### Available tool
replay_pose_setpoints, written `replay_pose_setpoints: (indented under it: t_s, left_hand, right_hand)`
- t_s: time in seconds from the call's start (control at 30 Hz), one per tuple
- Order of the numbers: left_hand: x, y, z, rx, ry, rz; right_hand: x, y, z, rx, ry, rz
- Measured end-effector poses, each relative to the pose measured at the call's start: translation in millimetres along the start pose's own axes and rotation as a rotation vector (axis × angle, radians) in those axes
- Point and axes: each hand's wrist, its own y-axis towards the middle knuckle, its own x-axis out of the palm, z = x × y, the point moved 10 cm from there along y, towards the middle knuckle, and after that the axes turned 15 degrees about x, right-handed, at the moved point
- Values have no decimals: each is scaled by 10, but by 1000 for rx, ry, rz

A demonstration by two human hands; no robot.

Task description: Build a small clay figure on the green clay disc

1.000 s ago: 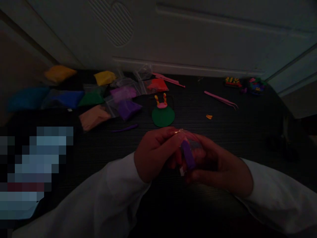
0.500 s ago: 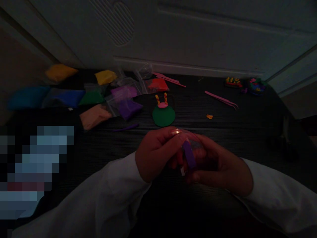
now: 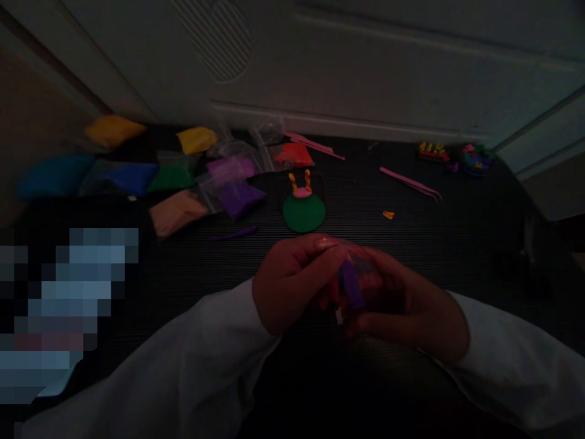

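The scene is very dim. My left hand (image 3: 287, 283) and my right hand (image 3: 406, 305) meet low in the middle, both in white sleeves. Between them they pinch a small clear bag of purple clay (image 3: 351, 286). Fingers of both hands are curled round it. Just beyond the hands lies a green clay disc (image 3: 304, 213) with a pink lump and two striped orange sticks (image 3: 300, 185) on its far edge.
Several bags of coloured clay (image 3: 173, 210) lie at the left on the dark ribbed table (image 3: 457, 244). A purple clay roll (image 3: 235, 233), pink tweezers (image 3: 411, 183), a small orange bit (image 3: 387, 214) and finished clay figures (image 3: 457, 155) are farther off. A pale wall stands behind.
The hands stay together on the purple bag, with only slight finger movement. The view has drifted a little.
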Motion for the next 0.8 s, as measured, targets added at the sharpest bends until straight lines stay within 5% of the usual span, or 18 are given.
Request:
replay_pose_setpoints:
  t_s: [0.8]
  left_hand:
    - [35,-1,56,50,42,-40]
  right_hand:
    - [23,4,-11,-3,42,-31]
